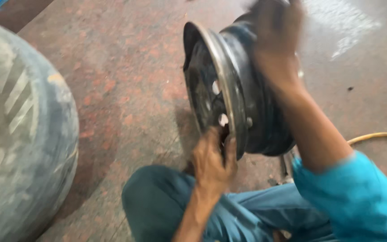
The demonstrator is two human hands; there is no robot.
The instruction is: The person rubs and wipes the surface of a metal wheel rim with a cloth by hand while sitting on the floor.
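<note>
Head view: a bare steel wheel rim (234,89) stands on edge in the upper middle of the frame, dark and worn, w/ a pale scuffed lip facing lower left and a few round holes showing in its disc. The left hand (212,160), center-bottom, is closed on the rim's lower edge, fingers wrapped over the lip. The right hand (276,33) sits on top of the rim at the upper right; it's motion-blurred, so I can't tell if it's gripping or just resting flat. The right arm runs down to a bright blue sleeve (359,197) at lower right.

The person sits low, knees in blue-grey trousers (166,201) along the bottom, just under the rim. Floor (126,67) is reddish speckled stone, w/ a paler patch at upper right. 1 big tyre (19,134), grey and dusty, fills the left edge, well apart from the rim. A yellow hose (377,136) curves in from the right edge, behind the right arm.
</note>
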